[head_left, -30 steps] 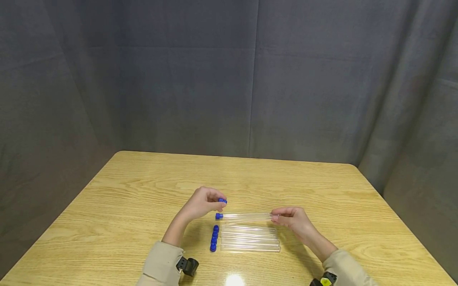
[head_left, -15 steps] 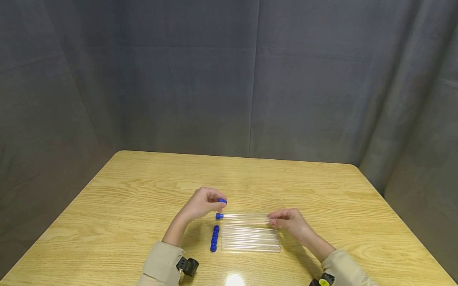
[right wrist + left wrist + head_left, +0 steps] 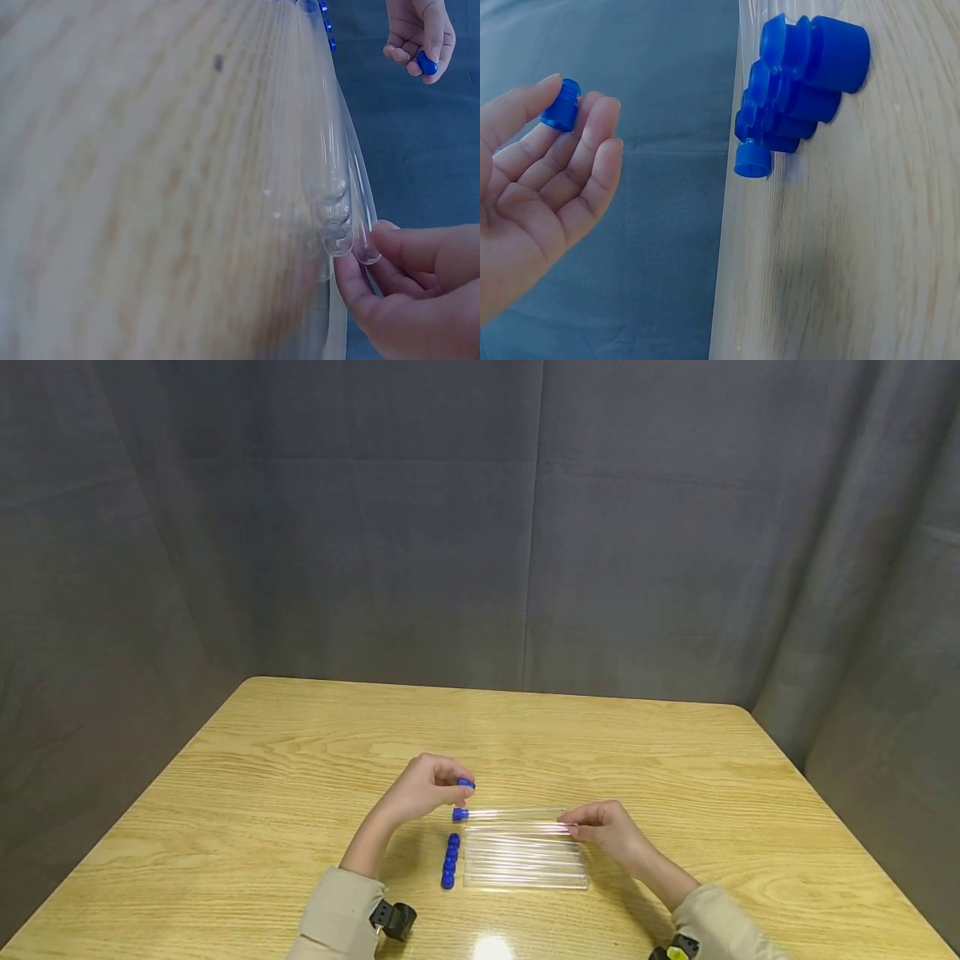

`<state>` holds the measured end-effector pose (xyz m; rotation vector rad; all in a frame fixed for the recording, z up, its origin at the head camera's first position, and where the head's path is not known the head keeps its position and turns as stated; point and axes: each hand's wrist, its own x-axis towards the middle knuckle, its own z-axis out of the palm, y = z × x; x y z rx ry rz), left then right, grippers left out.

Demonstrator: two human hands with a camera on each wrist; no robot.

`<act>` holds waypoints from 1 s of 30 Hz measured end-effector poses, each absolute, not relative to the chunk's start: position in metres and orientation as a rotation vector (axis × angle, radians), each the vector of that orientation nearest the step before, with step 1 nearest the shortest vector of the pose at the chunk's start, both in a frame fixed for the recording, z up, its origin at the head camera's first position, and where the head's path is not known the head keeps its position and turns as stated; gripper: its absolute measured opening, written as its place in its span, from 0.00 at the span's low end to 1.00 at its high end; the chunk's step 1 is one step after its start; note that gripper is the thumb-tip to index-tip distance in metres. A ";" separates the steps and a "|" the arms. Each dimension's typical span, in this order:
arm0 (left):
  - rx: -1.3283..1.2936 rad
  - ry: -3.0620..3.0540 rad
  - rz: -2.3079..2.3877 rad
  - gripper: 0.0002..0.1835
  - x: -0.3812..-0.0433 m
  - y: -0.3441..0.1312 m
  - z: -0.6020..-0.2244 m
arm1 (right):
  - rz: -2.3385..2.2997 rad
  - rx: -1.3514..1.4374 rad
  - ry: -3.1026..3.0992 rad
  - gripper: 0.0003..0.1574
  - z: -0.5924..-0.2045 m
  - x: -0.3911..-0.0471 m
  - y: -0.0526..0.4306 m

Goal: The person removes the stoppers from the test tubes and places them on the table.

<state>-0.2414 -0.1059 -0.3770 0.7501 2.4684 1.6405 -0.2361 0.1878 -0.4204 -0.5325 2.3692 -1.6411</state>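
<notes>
My left hand [image 3: 429, 787] pinches a small blue cap [image 3: 561, 106] between thumb and fingertips, raised off the table; its other fingers are loosely curved. With thumb and fingers my right hand [image 3: 611, 833] pinches the rounded end of a clear test tube [image 3: 361, 180]. That tube lies along the far side of a row of clear test tubes [image 3: 525, 864]. Just beyond it, another tube with a blue cap [image 3: 460, 814] on its left end lies on its own. Several loose blue caps [image 3: 838, 56] stand in a line at the left ends of the row.
The wood-grain table [image 3: 300, 727] carries all of this. Behind it hangs a dark grey curtain [image 3: 390, 568]. Black wrist devices [image 3: 393, 918] sit at both cuffs. A bright light reflection lies on the near tabletop.
My right hand has shifted slightly left and nearer, bringing its tube away from the capped tube toward the row. The left hand with the cap stays nearly still.
</notes>
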 end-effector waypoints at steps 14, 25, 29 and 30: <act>0.736 2.491 1.604 0.09 -0.240 -0.106 -0.377 | -1.576 -0.562 2.402 0.09 -0.423 -0.238 0.188; 0.745 2.485 1.602 0.09 -0.241 -0.107 -0.378 | -1.555 -0.566 2.400 0.07 -0.423 -0.237 0.188; 0.754 2.481 1.600 0.09 -0.241 -0.106 -0.378 | -1.553 -0.580 2.396 0.07 -0.423 -0.238 0.189; 0.754 2.480 1.599 0.09 -0.241 -0.106 -0.378 | -1.552 -0.579 2.396 0.07 -0.423 -0.237 0.189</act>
